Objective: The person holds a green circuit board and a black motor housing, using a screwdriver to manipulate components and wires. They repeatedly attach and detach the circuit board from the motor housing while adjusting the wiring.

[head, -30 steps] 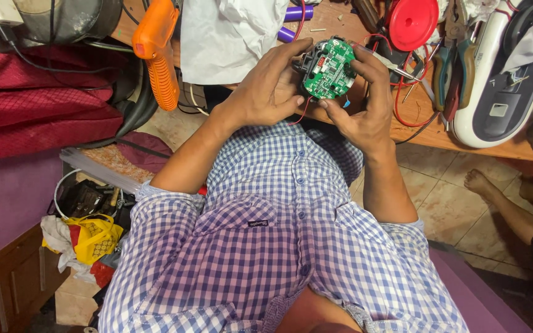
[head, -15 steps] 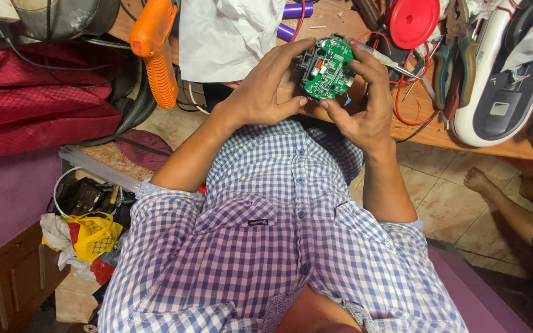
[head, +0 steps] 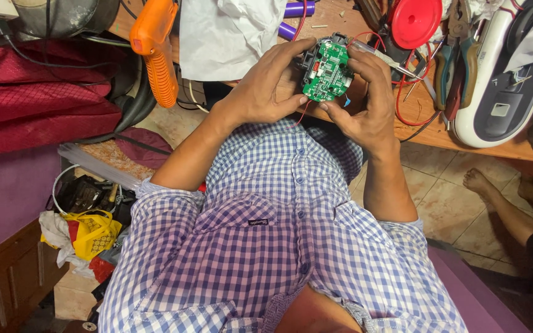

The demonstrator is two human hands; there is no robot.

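Note:
I hold a green circuit board (head: 326, 72) on a dark housing with both hands, just above the edge of a wooden workbench (head: 464, 139). My left hand (head: 266, 86) grips its left side, thumb under the board. My right hand (head: 365, 102) wraps the right side, fingers over the top edge. Thin red wires (head: 402, 92) trail from the board toward the bench. My checked shirt (head: 266, 234) fills the lower part of the view.
An orange tool handle (head: 155, 49) hangs at the left beside white paper (head: 229, 34). On the bench lie a red round lid (head: 416, 21), pliers (head: 448, 65) and a white appliance body (head: 501, 86). Another person's bare foot (head: 482, 182) rests on the tiled floor.
My hands have shifted the board slightly; the grip stays the same on both sides.

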